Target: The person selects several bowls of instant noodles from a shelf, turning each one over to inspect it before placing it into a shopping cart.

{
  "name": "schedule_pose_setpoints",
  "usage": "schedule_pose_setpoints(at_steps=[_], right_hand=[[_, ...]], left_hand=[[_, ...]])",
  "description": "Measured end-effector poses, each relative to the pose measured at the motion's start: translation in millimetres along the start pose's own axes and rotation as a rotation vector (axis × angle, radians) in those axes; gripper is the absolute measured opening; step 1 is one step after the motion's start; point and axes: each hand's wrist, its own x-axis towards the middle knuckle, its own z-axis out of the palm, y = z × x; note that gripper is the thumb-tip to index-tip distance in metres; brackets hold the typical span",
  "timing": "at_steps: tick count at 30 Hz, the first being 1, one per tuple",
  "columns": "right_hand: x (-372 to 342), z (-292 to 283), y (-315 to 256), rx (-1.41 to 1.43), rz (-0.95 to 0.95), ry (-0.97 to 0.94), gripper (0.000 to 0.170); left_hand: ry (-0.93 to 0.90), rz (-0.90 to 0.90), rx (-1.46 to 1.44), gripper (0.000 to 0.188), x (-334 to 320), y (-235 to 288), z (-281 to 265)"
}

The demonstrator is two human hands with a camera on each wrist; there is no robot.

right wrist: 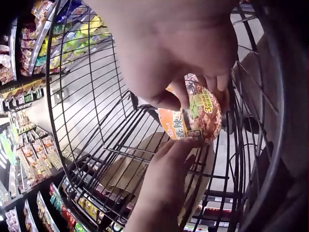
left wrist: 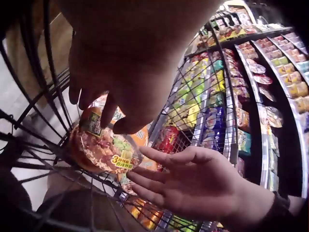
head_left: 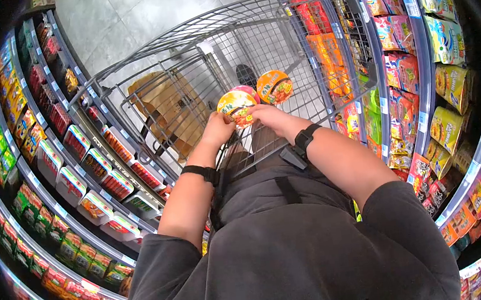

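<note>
A round instant noodle bowl with a printed orange and white lid is tilted above the shopping cart's basket. My left hand grips its near left edge; in the left wrist view the fingers bend down over the lid. My right hand is at the opposite edge, and in the left wrist view its fingers reach nearly straight to the rim. Just beyond it shows a pink-edged lid, partly covered. To the right of that is an orange-lidded noodle bowl.
The wire shopping cart surrounds both hands, its rim close to my forearms. A brown paper bag lies at the cart's left. Shelves of packets rise on the left and right. Grey floor tiles stretch ahead.
</note>
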Motion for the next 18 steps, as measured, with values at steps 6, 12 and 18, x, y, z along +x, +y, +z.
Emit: schedule_pose_setpoints(at_steps=[6,12,18], right_hand=[[-48,0,-29,-0.186,0.055,-0.201,0.032],[-117,18,-51,-0.279,0.007,-0.287,0.027],[-192,45,-58,-0.117,-0.182,-0.402,0.016]], left_hand=[[0.147,0.204,0.034,0.029,-47,24,-38],[0.284,0.431,-0.044,0.029,-111,38,-87],[0.369,0.594,-0.191,0.029,-207,50,-131]])
